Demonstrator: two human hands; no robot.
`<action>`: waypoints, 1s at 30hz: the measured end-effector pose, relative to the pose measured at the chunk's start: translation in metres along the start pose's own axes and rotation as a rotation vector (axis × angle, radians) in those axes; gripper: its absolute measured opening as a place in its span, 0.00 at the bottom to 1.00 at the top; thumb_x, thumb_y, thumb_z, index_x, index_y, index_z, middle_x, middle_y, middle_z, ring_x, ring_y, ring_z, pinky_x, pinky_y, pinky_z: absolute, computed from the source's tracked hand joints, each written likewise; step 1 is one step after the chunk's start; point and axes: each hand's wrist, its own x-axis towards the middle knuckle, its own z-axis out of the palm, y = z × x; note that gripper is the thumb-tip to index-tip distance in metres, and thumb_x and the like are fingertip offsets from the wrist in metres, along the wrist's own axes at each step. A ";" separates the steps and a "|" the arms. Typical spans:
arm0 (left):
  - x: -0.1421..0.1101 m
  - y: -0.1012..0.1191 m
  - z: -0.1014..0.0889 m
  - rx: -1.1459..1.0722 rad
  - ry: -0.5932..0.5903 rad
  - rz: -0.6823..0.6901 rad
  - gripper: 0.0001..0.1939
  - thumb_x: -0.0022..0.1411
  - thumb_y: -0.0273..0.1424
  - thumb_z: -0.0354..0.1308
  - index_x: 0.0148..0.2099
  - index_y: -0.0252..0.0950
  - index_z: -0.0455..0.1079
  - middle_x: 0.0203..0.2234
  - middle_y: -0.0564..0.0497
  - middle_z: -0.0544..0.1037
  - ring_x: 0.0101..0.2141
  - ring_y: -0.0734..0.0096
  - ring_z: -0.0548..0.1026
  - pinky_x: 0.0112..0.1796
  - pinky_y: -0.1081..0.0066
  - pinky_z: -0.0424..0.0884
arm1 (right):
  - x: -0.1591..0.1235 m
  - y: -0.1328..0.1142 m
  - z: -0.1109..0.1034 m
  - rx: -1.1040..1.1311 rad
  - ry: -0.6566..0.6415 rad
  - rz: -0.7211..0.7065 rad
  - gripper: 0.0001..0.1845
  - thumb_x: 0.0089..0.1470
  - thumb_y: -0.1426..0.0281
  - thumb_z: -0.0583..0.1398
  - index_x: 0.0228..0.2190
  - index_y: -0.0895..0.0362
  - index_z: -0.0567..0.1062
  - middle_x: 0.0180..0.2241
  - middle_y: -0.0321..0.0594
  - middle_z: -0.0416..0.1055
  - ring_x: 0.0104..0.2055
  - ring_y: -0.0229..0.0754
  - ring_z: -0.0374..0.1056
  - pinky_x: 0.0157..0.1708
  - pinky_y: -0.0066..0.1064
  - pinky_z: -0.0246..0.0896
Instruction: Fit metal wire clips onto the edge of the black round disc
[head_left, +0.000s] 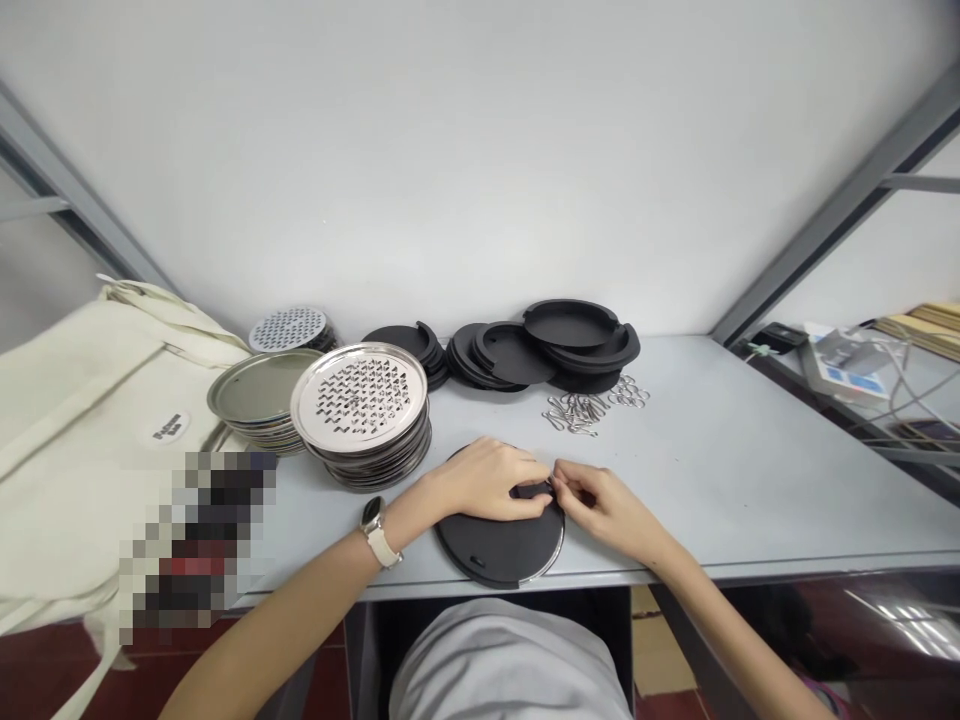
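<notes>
A black round disc (501,543) with a metal rim lies at the table's front edge. My left hand (491,478) rests on its top, fingers curled and pressing down near its right edge. My right hand (600,505) meets it there, fingertips pinched at the disc's rim on something too small to make out. A watch sits on my left wrist.
Behind stand a stack of perforated metal discs (360,400), a stack of plain metal plates (255,392), piles of black round covers (525,350) and a heap of wire clips (589,405). A cream cloth bag (82,430) lies left. Grey shelf struts slant at both sides.
</notes>
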 end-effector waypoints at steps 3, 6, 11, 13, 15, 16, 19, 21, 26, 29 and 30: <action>0.000 0.000 0.001 0.008 0.005 0.005 0.12 0.62 0.38 0.54 0.28 0.37 0.64 0.23 0.55 0.73 0.25 0.73 0.70 0.27 0.70 0.58 | -0.001 0.001 0.000 0.009 -0.016 0.010 0.14 0.58 0.68 0.51 0.21 0.55 0.57 0.19 0.28 0.51 0.22 0.34 0.49 0.22 0.25 0.46; 0.000 0.000 0.001 0.014 0.016 0.004 0.12 0.62 0.38 0.54 0.29 0.38 0.64 0.23 0.55 0.73 0.25 0.72 0.70 0.27 0.71 0.57 | -0.002 0.002 0.000 -0.005 -0.035 0.016 0.14 0.57 0.70 0.51 0.21 0.55 0.56 0.19 0.28 0.52 0.22 0.34 0.50 0.23 0.26 0.46; 0.000 0.001 0.001 0.018 0.016 -0.009 0.11 0.61 0.38 0.54 0.29 0.38 0.64 0.24 0.55 0.73 0.26 0.72 0.71 0.26 0.70 0.57 | -0.001 0.004 0.001 -0.015 -0.053 0.030 0.14 0.56 0.71 0.50 0.20 0.55 0.54 0.19 0.28 0.51 0.22 0.33 0.49 0.23 0.26 0.45; 0.000 0.002 0.002 0.024 0.018 -0.015 0.11 0.61 0.38 0.54 0.30 0.38 0.65 0.24 0.55 0.73 0.25 0.72 0.71 0.26 0.70 0.57 | 0.000 0.005 0.001 -0.013 -0.049 0.027 0.14 0.56 0.71 0.50 0.20 0.55 0.54 0.19 0.28 0.50 0.22 0.34 0.49 0.23 0.26 0.45; 0.001 0.002 0.002 0.031 0.024 -0.019 0.11 0.61 0.38 0.54 0.30 0.38 0.65 0.24 0.55 0.74 0.25 0.72 0.72 0.26 0.70 0.57 | 0.000 0.005 0.002 -0.011 -0.041 0.019 0.13 0.57 0.70 0.50 0.21 0.55 0.54 0.19 0.28 0.51 0.23 0.34 0.50 0.24 0.26 0.46; 0.001 0.002 0.002 0.033 0.027 -0.018 0.11 0.61 0.38 0.55 0.30 0.38 0.65 0.24 0.55 0.74 0.25 0.72 0.72 0.25 0.70 0.57 | 0.000 0.005 0.002 -0.009 -0.038 0.015 0.13 0.57 0.70 0.50 0.22 0.54 0.55 0.19 0.28 0.51 0.23 0.34 0.50 0.24 0.26 0.46; 0.001 0.002 0.003 0.046 0.033 -0.012 0.12 0.61 0.38 0.54 0.29 0.37 0.65 0.25 0.54 0.75 0.25 0.71 0.72 0.25 0.69 0.57 | -0.001 0.003 0.001 0.015 -0.037 0.009 0.11 0.58 0.70 0.50 0.24 0.54 0.56 0.20 0.28 0.53 0.23 0.34 0.50 0.24 0.26 0.48; 0.001 0.002 0.004 0.055 0.034 -0.007 0.13 0.62 0.39 0.54 0.29 0.37 0.65 0.25 0.54 0.75 0.26 0.70 0.72 0.26 0.70 0.57 | -0.001 0.002 0.000 0.039 -0.030 0.011 0.08 0.58 0.70 0.50 0.26 0.54 0.58 0.20 0.27 0.54 0.23 0.35 0.51 0.24 0.26 0.48; 0.000 0.002 0.003 0.065 0.032 0.003 0.13 0.63 0.39 0.53 0.31 0.37 0.68 0.26 0.52 0.76 0.27 0.68 0.73 0.27 0.69 0.59 | 0.000 0.001 0.000 0.038 -0.027 0.004 0.11 0.61 0.67 0.48 0.27 0.53 0.57 0.21 0.28 0.55 0.23 0.35 0.52 0.26 0.26 0.50; 0.001 0.002 0.004 0.079 0.029 0.003 0.13 0.63 0.39 0.53 0.31 0.37 0.68 0.27 0.52 0.76 0.27 0.68 0.74 0.27 0.69 0.60 | 0.000 0.002 0.000 0.033 -0.024 0.022 0.13 0.63 0.65 0.47 0.26 0.53 0.57 0.21 0.28 0.54 0.23 0.36 0.52 0.25 0.26 0.49; 0.001 0.002 0.004 0.083 0.028 0.000 0.13 0.63 0.39 0.53 0.31 0.37 0.68 0.27 0.52 0.76 0.28 0.68 0.74 0.27 0.69 0.60 | 0.000 0.002 0.000 0.034 -0.021 0.028 0.14 0.64 0.64 0.47 0.26 0.54 0.58 0.20 0.28 0.54 0.23 0.36 0.51 0.25 0.26 0.49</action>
